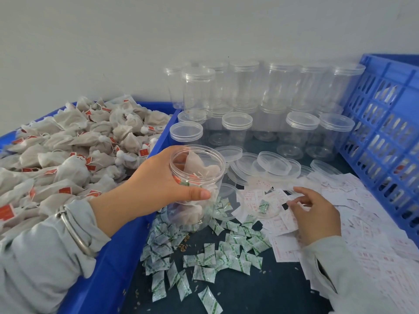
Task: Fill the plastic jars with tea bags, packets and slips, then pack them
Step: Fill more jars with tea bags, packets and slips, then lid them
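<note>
My left hand (156,184) grips a clear plastic jar (199,173) without a lid, held above the dark table. Tea bags and a green-printed packet lie inside it. My right hand (315,211) rests on the pile of white slips with red print (283,225), fingertips touching one slip. Small white and green packets (217,254) are scattered on the table below the jar. A blue tray (113,257) at the left is heaped with tea bags (68,155) bearing red tags.
Several empty lidded jars (260,105) stand stacked against the wall. Loose clear lids (272,164) lie in front of them, one holding a packet. A blue slatted crate (385,143) stands at the right. A metal bangle sits on my left wrist.
</note>
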